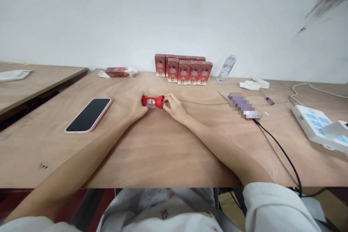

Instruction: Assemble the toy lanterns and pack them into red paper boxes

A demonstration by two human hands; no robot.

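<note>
A small clear bottle with red ends [153, 101] lies on its side on the wooden table [163, 145], held between both hands. My left hand [137, 107] grips its left red end with curled fingers. My right hand [174, 106] pinches the red cap at its right end. Behind the hands stands a cluster of several small red boxes [182, 69] near the wall.
A black phone in a pink case [89, 114] lies to the left. One red box [117, 72] lies flat at the back left. At the right are a plastic water bottle [226, 67], crumpled tissue [254, 85], a small screwdriver [268, 99], a black cable [282, 152] and a white power strip [317, 125].
</note>
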